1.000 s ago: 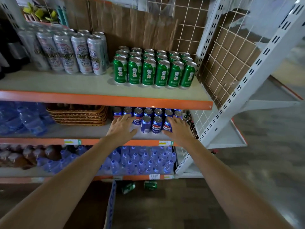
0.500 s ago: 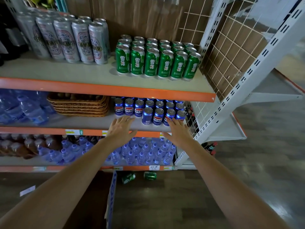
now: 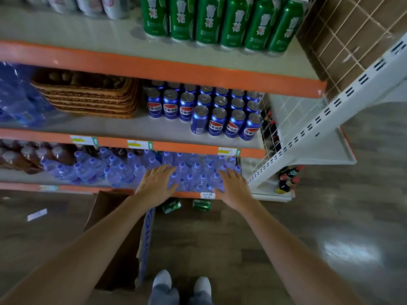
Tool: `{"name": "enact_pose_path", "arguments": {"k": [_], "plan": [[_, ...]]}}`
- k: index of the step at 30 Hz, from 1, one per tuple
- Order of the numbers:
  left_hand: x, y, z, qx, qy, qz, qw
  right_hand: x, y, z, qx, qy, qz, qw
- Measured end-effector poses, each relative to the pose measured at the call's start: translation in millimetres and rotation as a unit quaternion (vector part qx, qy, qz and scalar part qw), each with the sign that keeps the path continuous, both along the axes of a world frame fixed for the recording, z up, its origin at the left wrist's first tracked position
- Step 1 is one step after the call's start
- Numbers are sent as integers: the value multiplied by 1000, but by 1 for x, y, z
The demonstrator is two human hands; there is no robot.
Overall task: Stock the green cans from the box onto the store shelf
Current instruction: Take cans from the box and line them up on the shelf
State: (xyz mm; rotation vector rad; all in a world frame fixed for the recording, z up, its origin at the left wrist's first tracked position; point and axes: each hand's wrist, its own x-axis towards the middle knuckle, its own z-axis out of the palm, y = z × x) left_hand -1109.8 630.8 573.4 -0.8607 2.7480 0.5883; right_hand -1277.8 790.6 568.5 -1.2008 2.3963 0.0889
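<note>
Seen from above, two bare arms reach forward, the left hand (image 3: pixel 156 182) and right hand (image 3: pixel 234 187) both empty with fingers spread, in front of water bottles (image 3: pixel 123 170) on a low shelf (image 3: pixel 66 187). Two green cans (image 3: pixel 201 204) lie on the floor below. An open cardboard box (image 3: pixel 114 238) sits left.

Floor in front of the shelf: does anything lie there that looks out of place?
Yes. Two green cans lie on their sides on the floor, just below the bottom shelf edge, instead of standing with the green cans on the top shelf.
</note>
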Motion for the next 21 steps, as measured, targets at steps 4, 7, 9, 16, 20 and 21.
{"name": "enact_pose_path", "arguments": {"k": [4,7,9,16,20,21], "plan": [[2,2,-64,30,-6,4,1000,-2,0,-65,19,-11,5,1000],[3,4,-121,43,-25,13,999,-2,0,-120,35,-21,16,999],[2,5,-160,45,-32,13,998,-1,-1,-158,37,-22,19,999],[-1,2,-301,80,-61,30,994,-7,-15,-297,51,-54,1,997],[-8,-8,-375,87,-72,35,993,-16,-26,-371,57,-56,-7,997],[-10,-11,-396,88,-74,37,993,-19,-28,-392,63,-55,-5,996]]}}
